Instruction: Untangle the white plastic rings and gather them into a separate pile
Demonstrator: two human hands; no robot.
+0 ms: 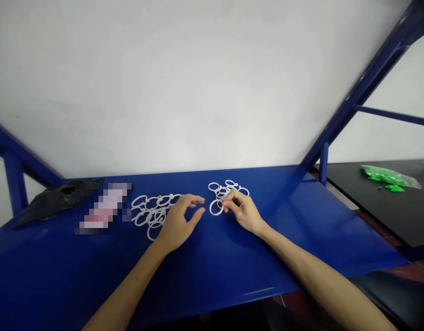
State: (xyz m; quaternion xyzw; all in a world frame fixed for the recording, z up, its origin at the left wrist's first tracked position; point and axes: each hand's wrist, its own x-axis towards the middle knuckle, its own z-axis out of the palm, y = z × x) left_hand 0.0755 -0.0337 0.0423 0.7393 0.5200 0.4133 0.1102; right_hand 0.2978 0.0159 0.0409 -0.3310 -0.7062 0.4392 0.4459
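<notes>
On the blue table (232, 257) lie two groups of white plastic rings. My right hand (242, 209) is closed in a pinch on a white ring (216, 208) at the near edge of the smaller ring cluster (228, 187). My left hand (179, 221) hovers open beside it, fingers curved and apart, holding nothing. Its fingertips point toward the pinched ring. Just left of that hand spreads the larger pile of rings (151, 211), partly hidden by the hand.
A black plastic bag (56, 200) lies at the table's far left, with a blurred pinkish object (104, 208) next to it. Blue frame posts (356, 92) rise on both sides. A black table (387, 197) to the right carries green parts in a bag (387, 177).
</notes>
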